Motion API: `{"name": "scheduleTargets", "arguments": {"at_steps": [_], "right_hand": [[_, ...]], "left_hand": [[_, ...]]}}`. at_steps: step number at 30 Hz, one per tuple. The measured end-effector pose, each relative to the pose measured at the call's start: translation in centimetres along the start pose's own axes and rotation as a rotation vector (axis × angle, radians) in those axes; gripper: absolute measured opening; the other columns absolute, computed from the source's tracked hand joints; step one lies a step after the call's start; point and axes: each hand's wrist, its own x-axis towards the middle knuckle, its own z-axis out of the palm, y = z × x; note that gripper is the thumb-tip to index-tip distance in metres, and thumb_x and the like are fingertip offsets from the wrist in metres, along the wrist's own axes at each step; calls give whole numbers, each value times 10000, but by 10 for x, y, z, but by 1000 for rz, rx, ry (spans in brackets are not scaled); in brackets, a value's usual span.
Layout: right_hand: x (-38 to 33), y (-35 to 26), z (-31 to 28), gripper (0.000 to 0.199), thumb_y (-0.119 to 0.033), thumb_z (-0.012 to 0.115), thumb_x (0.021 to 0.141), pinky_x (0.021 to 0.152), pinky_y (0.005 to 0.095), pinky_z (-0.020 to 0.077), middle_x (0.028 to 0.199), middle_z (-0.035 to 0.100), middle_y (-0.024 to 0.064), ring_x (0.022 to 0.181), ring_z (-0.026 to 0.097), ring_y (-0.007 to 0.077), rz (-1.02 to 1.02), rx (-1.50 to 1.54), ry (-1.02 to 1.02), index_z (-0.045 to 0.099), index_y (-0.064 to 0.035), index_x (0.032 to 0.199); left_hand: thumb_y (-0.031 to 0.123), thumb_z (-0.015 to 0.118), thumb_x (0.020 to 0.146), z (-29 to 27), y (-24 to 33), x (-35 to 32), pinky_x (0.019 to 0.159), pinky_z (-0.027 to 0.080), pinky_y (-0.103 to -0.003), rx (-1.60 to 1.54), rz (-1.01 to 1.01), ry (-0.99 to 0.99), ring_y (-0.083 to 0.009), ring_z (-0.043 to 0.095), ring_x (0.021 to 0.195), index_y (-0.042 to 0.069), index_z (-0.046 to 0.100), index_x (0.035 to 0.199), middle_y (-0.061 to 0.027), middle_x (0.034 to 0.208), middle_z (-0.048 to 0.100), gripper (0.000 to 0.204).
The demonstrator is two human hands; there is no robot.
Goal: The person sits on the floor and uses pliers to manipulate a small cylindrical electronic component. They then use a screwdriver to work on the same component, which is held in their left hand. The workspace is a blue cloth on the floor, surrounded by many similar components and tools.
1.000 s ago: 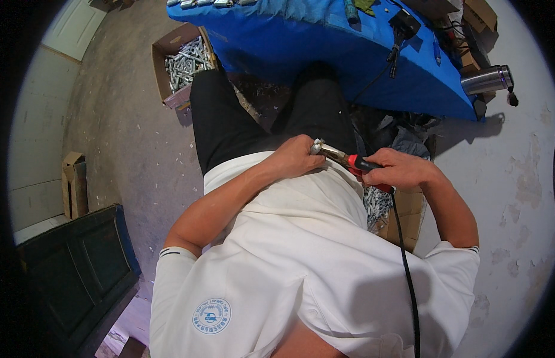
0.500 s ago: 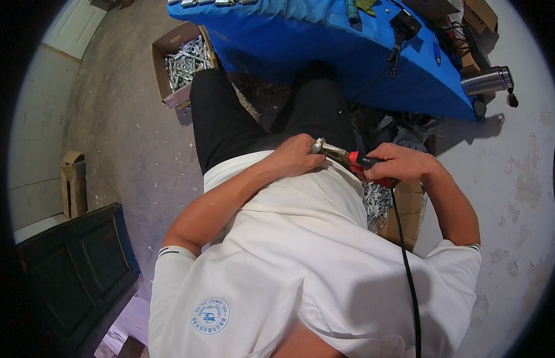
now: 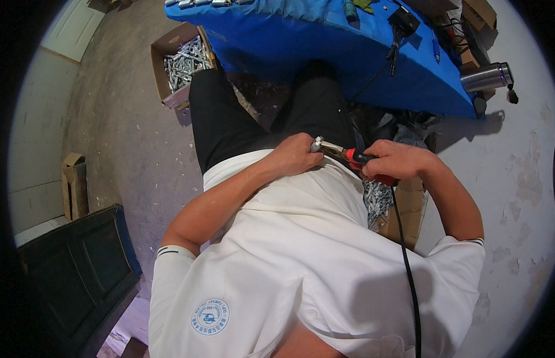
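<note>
In front of my waist, my left hand (image 3: 294, 154) is closed around a small silvery metal piece (image 3: 315, 145), whose pale tip sticks out past the fingers. My right hand (image 3: 400, 160) grips pliers (image 3: 351, 155) by their red and black handles. The metal jaws point left toward the piece and lie right beside its tip. Whether they touch or bite on it is too small to tell.
A blue-covered table (image 3: 325, 53) stands ahead. Left of my knees is a cardboard box (image 3: 160, 68) of metal parts; another open box (image 3: 411, 209) lies below my right forearm. A black cable (image 3: 406, 256) runs down my shirt. A steel flask (image 3: 486, 79) is at the table's right end.
My right hand and the pliers' handles have shifted very slightly. My left hand keeps its hold on the metal piece in nearly the same place.
</note>
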Motion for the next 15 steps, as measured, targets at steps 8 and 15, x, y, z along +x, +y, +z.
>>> {"name": "scheduleTargets", "arguments": {"at_steps": [8,15], "right_hand": [[6,10,8,325,-306,569,742,560,334,420,623,548,92,579,521,191,-110,50,14,601,17,733],[5,12,20,307,-260,529,778,588,385,427,612,511,138,594,519,234,-223,-31,152,545,44,733]], "left_hand": [[214,601,802,-3,2,-1,533,416,-411,10,-5,-16,-214,488,509,-75,575,670,-174,543,505,319],[223,623,833,-5,6,-1,628,467,-438,10,-86,-67,-359,597,618,-62,637,756,-248,679,607,296]]}}
